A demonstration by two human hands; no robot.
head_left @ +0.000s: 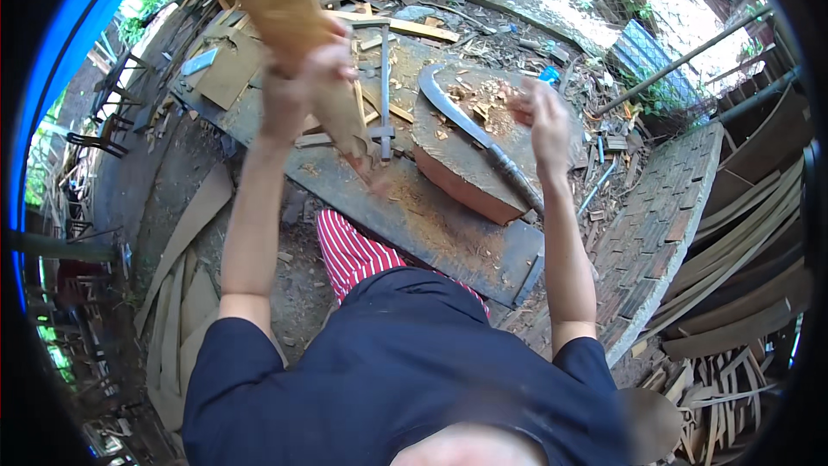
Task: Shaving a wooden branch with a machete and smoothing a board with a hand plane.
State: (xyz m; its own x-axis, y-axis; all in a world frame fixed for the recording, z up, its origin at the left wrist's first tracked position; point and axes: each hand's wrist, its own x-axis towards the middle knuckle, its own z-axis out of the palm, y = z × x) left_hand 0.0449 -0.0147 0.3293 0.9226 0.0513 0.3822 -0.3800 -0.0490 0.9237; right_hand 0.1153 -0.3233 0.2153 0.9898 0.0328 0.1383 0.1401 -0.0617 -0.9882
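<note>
Wood piece is gripped by the left hand; the right hand is loosely spread. The sickle reaching the near edge of the chopping block is best avoided.

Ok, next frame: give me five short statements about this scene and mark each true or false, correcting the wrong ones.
1. The left hand holds a wooden piece. True.
2. The right hand grips the handle of the curved blade. False: the tool lies on the wooden block, and the hand is off its handle.
3. Wood chips lie on top of that block. True.
4. The person's trousers are plain blue. False: they have red and white stripes.
5. A brick-patterned slab is on the left side of the picture. False: it is on the right.
</note>
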